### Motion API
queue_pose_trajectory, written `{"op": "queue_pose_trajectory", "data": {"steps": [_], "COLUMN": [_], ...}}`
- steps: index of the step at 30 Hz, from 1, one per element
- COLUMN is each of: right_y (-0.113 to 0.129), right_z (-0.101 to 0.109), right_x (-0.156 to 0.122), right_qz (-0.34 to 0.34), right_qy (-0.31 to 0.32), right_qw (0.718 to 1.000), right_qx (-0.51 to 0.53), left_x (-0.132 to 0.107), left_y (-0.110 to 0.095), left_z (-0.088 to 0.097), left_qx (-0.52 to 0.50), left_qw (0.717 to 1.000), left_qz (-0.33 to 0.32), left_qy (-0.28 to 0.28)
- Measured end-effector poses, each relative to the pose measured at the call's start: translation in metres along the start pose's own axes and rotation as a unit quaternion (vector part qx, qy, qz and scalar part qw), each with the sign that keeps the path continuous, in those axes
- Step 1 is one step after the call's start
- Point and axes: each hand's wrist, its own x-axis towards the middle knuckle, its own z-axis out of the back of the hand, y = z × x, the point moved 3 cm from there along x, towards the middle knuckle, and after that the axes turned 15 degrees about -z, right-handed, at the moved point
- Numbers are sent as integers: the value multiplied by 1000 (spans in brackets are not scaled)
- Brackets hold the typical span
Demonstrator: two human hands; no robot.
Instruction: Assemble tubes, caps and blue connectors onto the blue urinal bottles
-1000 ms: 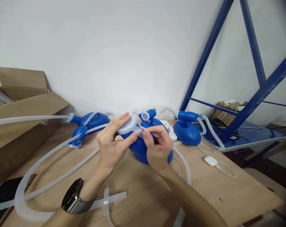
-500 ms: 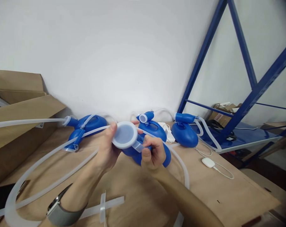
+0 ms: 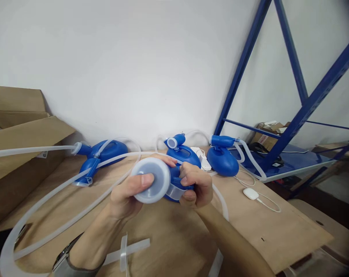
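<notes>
Both my hands hold a blue plastic bottle lifted just above the wooden table. My left hand grips its round translucent white cap, thumb pressed on the cap's face, which is turned toward me. My right hand is wrapped round the bottle's neck, where a clear band sits. A translucent hose curves out behind my right hand. A watch shows on my left wrist.
Three more blue bottles lie along the wall: one at the left, one in the middle, one at the right. Long clear hoses loop over the left side. A cardboard box stands left, a blue shelf frame right. A white charger and zip ties lie nearby.
The bottle has been tipped so its cap faces me. My left hand moved from the cap's rim to press its thumb on the cap's face; my right hand closed round the neck.
</notes>
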Motion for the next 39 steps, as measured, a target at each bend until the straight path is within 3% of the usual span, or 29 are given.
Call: {"op": "queue_pose_trajectory", "data": {"steps": [2,4,8,13,15,19,23,26,28,36,39], "right_y": [12,19,20,16,13,7,4,6,5,6,9], "right_z": [7,13,19,21,19,15,10,4,1,3,3], "right_x": [8,15,27,32,32,29,26,24,23,24,23], "right_qz": [44,38,-36,-85,-118,-186,-226,-221,-229,-281,-294], "right_qy": [-42,-58,49,194,210,176,161,170,174,212,216], "right_qw": [998,997,998,977,970,967,961,960,958,935,929], "right_qx": [24,34,0,19,26,6,-10,-11,-5,40,55], "left_x": [1,3,5,9,11,14,10,6,6,12,12], "left_y": [-3,-5,-11,-22,-23,-24,-37,-42,-42,-32,-31], "left_z": [-2,-2,7,23,27,32,33,30,29,28,29], "left_qx": [-21,-14,58,107,113,151,299,449,512,569,558], "left_qw": [1000,999,997,990,987,975,945,892,858,811,814], "left_qz": [-1,-1,-20,-34,-12,17,-43,-35,-34,-128,-149], "left_qy": [-13,-30,-50,-88,-117,-160,-125,-45,-21,-53,-59]}}
